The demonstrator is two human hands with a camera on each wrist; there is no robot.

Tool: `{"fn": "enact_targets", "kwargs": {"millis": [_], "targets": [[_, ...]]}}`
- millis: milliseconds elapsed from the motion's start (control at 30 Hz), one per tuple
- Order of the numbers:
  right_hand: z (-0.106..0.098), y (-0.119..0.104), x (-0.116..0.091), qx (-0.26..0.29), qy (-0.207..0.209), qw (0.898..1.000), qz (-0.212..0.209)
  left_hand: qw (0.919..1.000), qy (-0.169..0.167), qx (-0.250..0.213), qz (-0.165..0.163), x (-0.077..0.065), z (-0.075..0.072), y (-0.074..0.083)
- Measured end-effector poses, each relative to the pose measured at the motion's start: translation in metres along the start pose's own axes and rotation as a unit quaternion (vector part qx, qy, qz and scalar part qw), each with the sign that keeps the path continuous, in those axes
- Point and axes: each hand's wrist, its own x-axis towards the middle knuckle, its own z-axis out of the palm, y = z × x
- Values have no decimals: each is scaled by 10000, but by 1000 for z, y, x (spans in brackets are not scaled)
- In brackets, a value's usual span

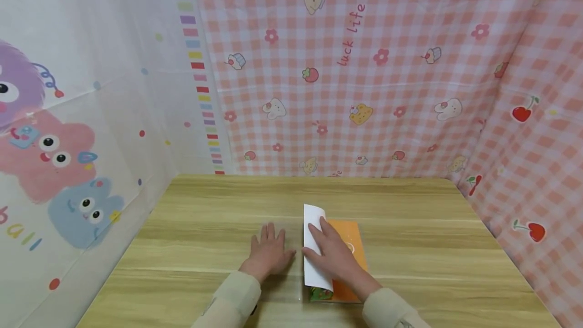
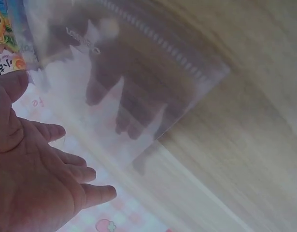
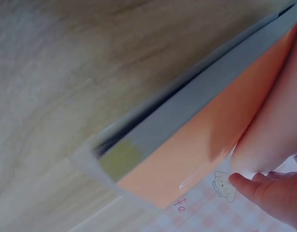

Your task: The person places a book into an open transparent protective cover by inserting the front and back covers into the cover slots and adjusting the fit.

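A thick book with an orange page [image 1: 347,228] facing up lies on the wooden table, right of centre in the head view. Over its left part curves a white sheet [image 1: 313,216], whose lower corner shows a green picture [image 1: 321,294]. My right hand [image 1: 338,258] presses on the sheet and the orange page, fingers spread. To the left, my left hand [image 1: 269,253] hovers palm down with its fingers apart. A clear plastic cover [image 2: 177,67] with a perforated strip stands in front of those fingers in the left wrist view, next to a colourful printed cover [image 2: 6,29].
The wooden table [image 1: 205,206] runs back to a pink checked cloth [image 1: 337,130]. A white cloth with cartoon figures [image 1: 150,90] hangs at the left, and more checked cloth [image 1: 537,166] at the right. Clear plastic [image 3: 88,162] juts past the book's edge.
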Motion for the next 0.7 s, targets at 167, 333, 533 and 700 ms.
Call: {"fn": "enact_targets", "kwargs": {"millis": [167,333,533,700], "targets": [[6,1,1,-336,-79,9993,-110,9998,-107,-122,-123,-1,-1,1],[10,1,1,-409,-164,9989,-141,9990,-289,-222,-246,-3,2,-4],[14,-1,1,-526,-219,9981,-222,9990,-255,-258,-261,0,8,-10],[17,-2,1,-487,-303,9981,-225,9994,-245,-131,-204,1,13,-14]]}}
